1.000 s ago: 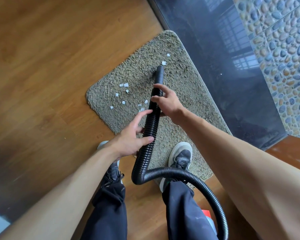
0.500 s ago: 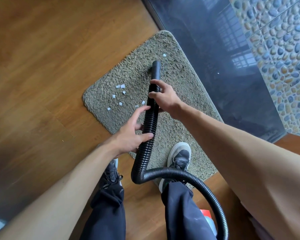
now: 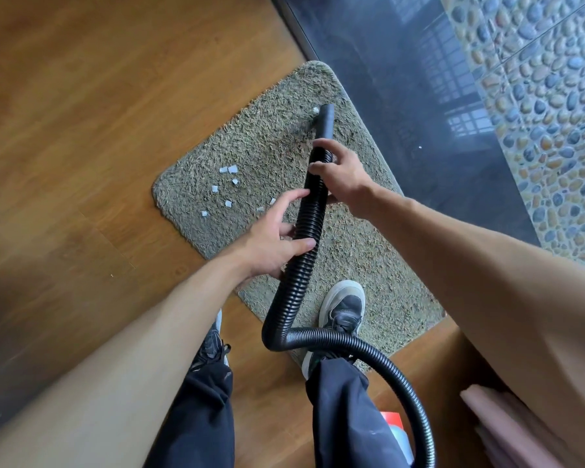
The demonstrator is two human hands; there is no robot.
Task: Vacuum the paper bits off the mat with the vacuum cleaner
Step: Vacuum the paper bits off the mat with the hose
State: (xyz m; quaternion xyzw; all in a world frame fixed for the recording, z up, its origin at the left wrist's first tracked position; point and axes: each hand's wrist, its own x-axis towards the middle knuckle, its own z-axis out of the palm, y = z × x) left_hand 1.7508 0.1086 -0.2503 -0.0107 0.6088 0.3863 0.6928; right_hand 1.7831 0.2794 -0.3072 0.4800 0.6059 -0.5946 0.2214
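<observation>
Mat [image 3: 267, 146]: nozzle [image 3: 326, 121] moved up, far bit [image 3: 315, 110] seemingly at mouth; your left hand [image 3: 277, 238], right hand [image 3: 341, 173] grip hose [image 3: 304, 265]; cluster [image 3: 230, 187] remains.

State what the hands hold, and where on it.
The black ribbed plastic vacuum hose: right hand just behind its smooth nozzle, left hand lower on the ribs.

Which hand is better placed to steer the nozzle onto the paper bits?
Probably the right hand: it grips the hose just behind the nozzle, so it aims the tip. The left hand holds lower down, only supporting.
</observation>
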